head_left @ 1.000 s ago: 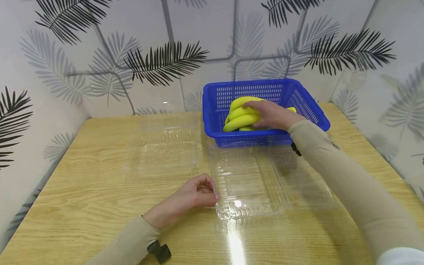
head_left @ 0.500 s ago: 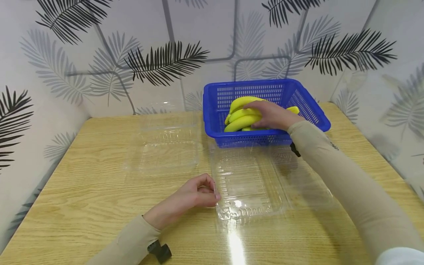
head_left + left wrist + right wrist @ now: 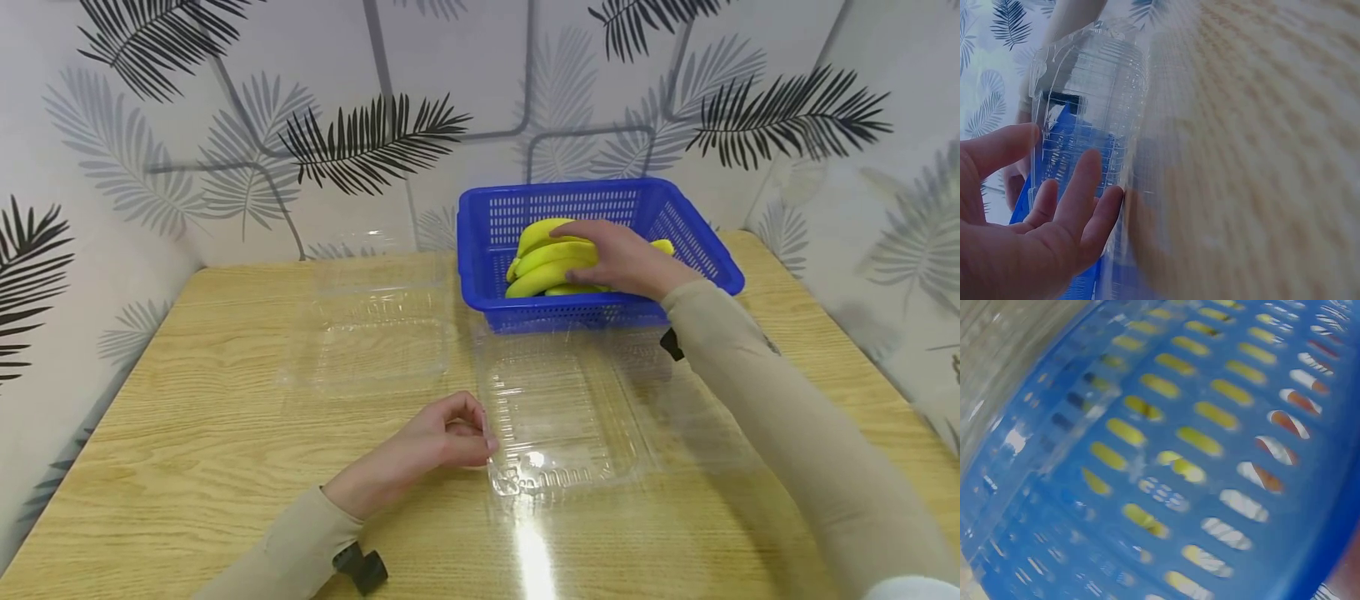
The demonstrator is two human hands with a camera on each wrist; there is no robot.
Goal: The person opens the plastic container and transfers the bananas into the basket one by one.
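Note:
At the near left corner of a clear plastic clamshell container (image 3: 551,408), my left hand (image 3: 431,442) pinches the rim. The left wrist view shows the thumb on the rim and the fingers along the container's wall (image 3: 1110,75). A bunch of yellow bananas (image 3: 543,277) lies in the blue basket (image 3: 570,310) behind the container. My right hand (image 3: 622,258) is over the bunch, its thumb and forefinger spread apart across the top bananas. From the right wrist, the basket's slotted wall (image 3: 1166,437) fills the view, with bananas (image 3: 1191,440) showing through the slots.
Another clear plastic container (image 3: 382,350) stands lidded-back to the left on the wooden table (image 3: 225,417). The near container's lid (image 3: 697,425) lies flat to its right, below the right forearm. A leaf-patterned wall (image 3: 420,67) closes off the back.
My right hand has shifted slightly right over the bananas, and its thumb has come up off the lower side of the bunch. The bananas and my left hand stay in place.

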